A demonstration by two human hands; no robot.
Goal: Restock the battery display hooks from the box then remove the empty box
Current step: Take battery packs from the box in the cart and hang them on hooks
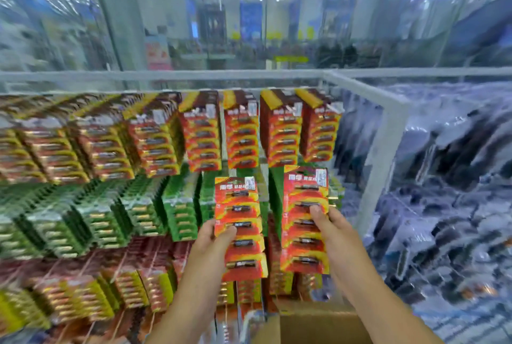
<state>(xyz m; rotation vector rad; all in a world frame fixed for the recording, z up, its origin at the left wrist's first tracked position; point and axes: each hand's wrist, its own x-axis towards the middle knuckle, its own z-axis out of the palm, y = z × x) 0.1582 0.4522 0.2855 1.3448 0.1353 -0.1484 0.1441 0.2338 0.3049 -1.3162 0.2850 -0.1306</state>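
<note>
I hold one long red and yellow card of blister-packed batteries (pixel 240 228) in my left hand (pixel 212 240), thumb pinching its front near the middle, and a second card of the same kind (pixel 304 219) in my right hand (pixel 329 226), pinched the same way. Both cards stand upright, long axis vertical, their hanging holes at the top. The matching red packs on the top row of hooks (pixel 279 133) are straight above and behind my cards, and the right card is nearer to them, so I think it goes up first. The open brown cardboard box (pixel 313 324) sits below, between my forearms. The print on the cards is too blurred to read.
</note>
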